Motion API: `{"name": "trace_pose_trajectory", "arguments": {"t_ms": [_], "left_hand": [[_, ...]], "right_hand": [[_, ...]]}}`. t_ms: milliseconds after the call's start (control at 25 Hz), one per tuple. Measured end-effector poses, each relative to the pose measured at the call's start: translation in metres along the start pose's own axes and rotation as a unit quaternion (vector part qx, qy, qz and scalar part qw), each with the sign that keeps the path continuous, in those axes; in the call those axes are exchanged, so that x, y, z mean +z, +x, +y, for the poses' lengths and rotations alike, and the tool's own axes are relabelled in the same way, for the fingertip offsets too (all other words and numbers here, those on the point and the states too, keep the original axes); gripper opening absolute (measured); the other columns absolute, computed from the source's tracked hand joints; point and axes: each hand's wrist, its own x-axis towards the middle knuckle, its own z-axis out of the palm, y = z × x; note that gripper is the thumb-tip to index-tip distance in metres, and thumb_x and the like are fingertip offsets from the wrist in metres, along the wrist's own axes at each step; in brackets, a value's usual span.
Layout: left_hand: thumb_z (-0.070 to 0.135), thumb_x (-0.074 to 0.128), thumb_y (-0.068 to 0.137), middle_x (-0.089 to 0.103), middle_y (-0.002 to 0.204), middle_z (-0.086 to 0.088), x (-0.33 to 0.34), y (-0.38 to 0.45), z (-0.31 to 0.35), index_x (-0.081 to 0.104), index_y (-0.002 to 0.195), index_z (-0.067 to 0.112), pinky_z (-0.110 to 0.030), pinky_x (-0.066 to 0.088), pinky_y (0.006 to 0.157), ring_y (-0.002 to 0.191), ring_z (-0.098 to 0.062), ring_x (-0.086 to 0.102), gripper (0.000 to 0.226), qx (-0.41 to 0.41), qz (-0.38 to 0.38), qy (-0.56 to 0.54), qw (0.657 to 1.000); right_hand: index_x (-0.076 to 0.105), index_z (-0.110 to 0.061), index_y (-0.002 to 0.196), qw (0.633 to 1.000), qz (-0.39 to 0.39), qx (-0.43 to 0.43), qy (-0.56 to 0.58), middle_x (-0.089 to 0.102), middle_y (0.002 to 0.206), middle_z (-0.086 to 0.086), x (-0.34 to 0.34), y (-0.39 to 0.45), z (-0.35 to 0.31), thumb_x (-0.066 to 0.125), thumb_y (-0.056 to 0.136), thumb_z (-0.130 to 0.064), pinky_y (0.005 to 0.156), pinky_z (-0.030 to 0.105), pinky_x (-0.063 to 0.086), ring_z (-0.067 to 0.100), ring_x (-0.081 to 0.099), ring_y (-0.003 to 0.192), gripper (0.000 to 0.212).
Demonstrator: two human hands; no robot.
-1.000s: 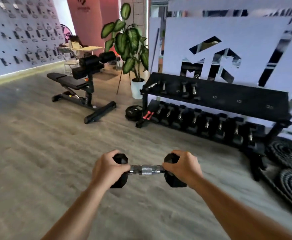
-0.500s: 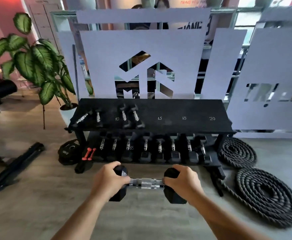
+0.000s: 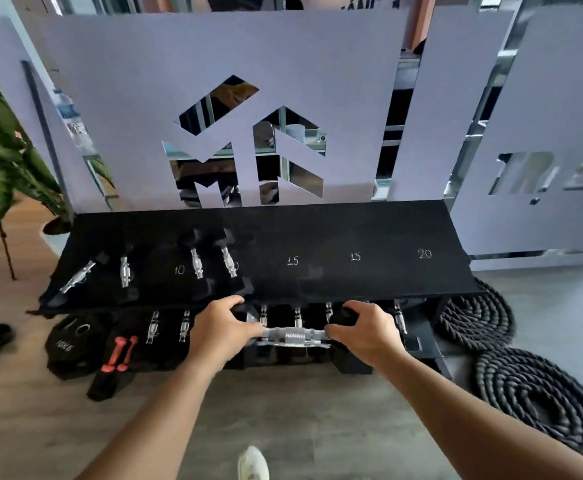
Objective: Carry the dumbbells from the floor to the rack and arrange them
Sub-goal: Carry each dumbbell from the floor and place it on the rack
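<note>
Before a black two-tier dumbbell rack (image 3: 352, 237), a black hex dumbbell (image 3: 293, 337) with a chrome knurled handle hangs level between two hands: left hand (image 3: 226, 332) curled over one head, right hand (image 3: 364, 329) over the other. Grey wood-look floor (image 3: 300, 410) lies below, coiled battle ropes (image 3: 539, 396) at right.

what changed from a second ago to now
The person walked up to the rack, which now fills the view, bringing the dumbbell to its front edge. Unchanged: left hand and right hand still hold its two heads.
</note>
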Motion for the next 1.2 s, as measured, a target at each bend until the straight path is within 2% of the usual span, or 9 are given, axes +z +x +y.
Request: {"name": "trace_pose_trajectory", "arguments": {"t_ms": [120, 280, 360, 440, 560, 640, 960, 1080, 1200], "left_hand": [[0.031, 0.088, 0.063, 0.065, 0.083, 0.014, 0.018, 0.091, 0.018, 0.071, 0.124, 0.029, -0.02, 0.042, 0.064, 0.067, 0.0, 0.055, 0.063, 0.019, -0.033, 0.001, 0.999], [0.03, 0.084, 0.063, 0.069, 0.085, 0.013, 0.034, 0.199, 0.044, 0.073, 0.109, 0.028, -0.031, 0.051, 0.074, 0.086, -0.016, 0.065, 0.047, 0.044, -0.084, 0.06, 0.994], [0.03, 0.082, 0.062, 0.073, 0.076, 0.008, 0.043, 0.249, 0.06, 0.073, 0.104, 0.025, -0.032, 0.054, 0.07, 0.079, -0.014, 0.069, 0.043, 0.054, -0.1, 0.083, 0.99], [0.034, 0.082, 0.06, 0.073, 0.07, 0.009, 0.057, 0.297, 0.077, 0.072, 0.116, 0.03, -0.028, 0.05, 0.061, 0.069, -0.007, 0.068, 0.057, 0.074, -0.124, 0.106, 0.984], [0.037, 0.084, 0.061, 0.075, 0.106, 0.006, 0.085, 0.362, 0.098, 0.066, 0.132, 0.033, -0.027, 0.051, 0.073, 0.094, -0.016, 0.068, 0.074, 0.089, -0.148, 0.154, 0.973], [0.038, 0.083, 0.061, 0.073, 0.119, 0.002, 0.106, 0.395, 0.107, 0.064, 0.135, 0.032, -0.031, 0.056, 0.084, 0.104, -0.021, 0.068, 0.077, 0.102, -0.163, 0.184, 0.964], [0.042, 0.084, 0.062, 0.063, 0.134, -0.004, 0.191, 0.507, 0.123, 0.058, 0.14, 0.035, -0.039, 0.05, 0.1, 0.124, -0.024, 0.058, 0.082, 0.155, -0.24, 0.297, 0.911], [0.039, 0.084, 0.063, 0.058, 0.133, -0.006, 0.215, 0.535, 0.122, 0.056, 0.141, 0.036, -0.038, 0.049, 0.098, 0.119, -0.027, 0.06, 0.083, 0.188, -0.283, 0.325, 0.882], [0.035, 0.084, 0.066, 0.053, 0.129, -0.005, 0.234, 0.548, 0.122, 0.053, 0.143, 0.036, -0.037, 0.05, 0.094, 0.112, -0.027, 0.06, 0.083, 0.243, -0.323, 0.342, 0.848]], "right_hand": [[0.073, -0.018, 0.107, 0.999, 0.021, 0.025, -0.009, 0.063, 0.074, -0.009, 0.016, 0.079, -0.013, 0.081, 0.071, -0.043, 0.073, 0.032, 0.054, 0.018, 0.059, 0.078, 0.045], [0.073, -0.023, 0.093, 0.996, 0.042, 0.08, 0.011, 0.064, 0.067, -0.01, 0.033, 0.161, -0.034, 0.079, 0.068, -0.044, 0.063, 0.029, 0.051, 0.015, 0.061, 0.073, 0.034], [0.069, -0.023, 0.08, 0.992, 0.045, 0.111, 0.029, 0.067, 0.064, -0.01, 0.044, 0.201, -0.036, 0.075, 0.062, -0.048, 0.065, 0.031, 0.057, 0.013, 0.065, 0.07, 0.031], [0.069, -0.025, 0.079, 0.987, 0.04, 0.147, 0.051, 0.069, 0.065, -0.012, 0.053, 0.238, -0.036, 0.073, 0.059, -0.051, 0.067, 0.033, 0.059, 0.01, 0.066, 0.07, 0.033], [0.071, -0.029, 0.08, 0.978, 0.025, 0.192, 0.076, 0.071, 0.07, -0.012, 0.066, 0.291, -0.031, 0.072, 0.058, -0.054, 0.07, 0.035, 0.061, 0.011, 0.069, 0.072, 0.033], [0.071, -0.03, 0.079, 0.975, 0.01, 0.208, 0.081, 0.072, 0.072, -0.012, 0.073, 0.322, -0.023, 0.072, 0.06, -0.053, 0.073, 0.035, 0.061, 0.011, 0.069, 0.074, 0.03], [0.067, -0.028, 0.092, 0.955, -0.083, 0.274, 0.077, 0.073, 0.082, -0.007, 0.106, 0.415, 0.011, 0.065, 0.07, -0.052, 0.074, 0.038, 0.063, 0.016, 0.071, 0.076, 0.032], [0.061, -0.022, 0.108, 0.943, -0.096, 0.312, 0.067, 0.07, 0.084, -0.006, 0.125, 0.424, 0.013, 0.066, 0.08, -0.049, 0.072, 0.034, 0.06, 0.013, 0.069, 0.073, 0.039], [0.054, -0.018, 0.114, 0.932, -0.114, 0.343, 0.017, 0.067, 0.096, -0.002, 0.145, 0.42, 0.018, 0.061, 0.084, -0.056, 0.08, 0.035, 0.057, 0.021, 0.067, 0.088, 0.049]]}}
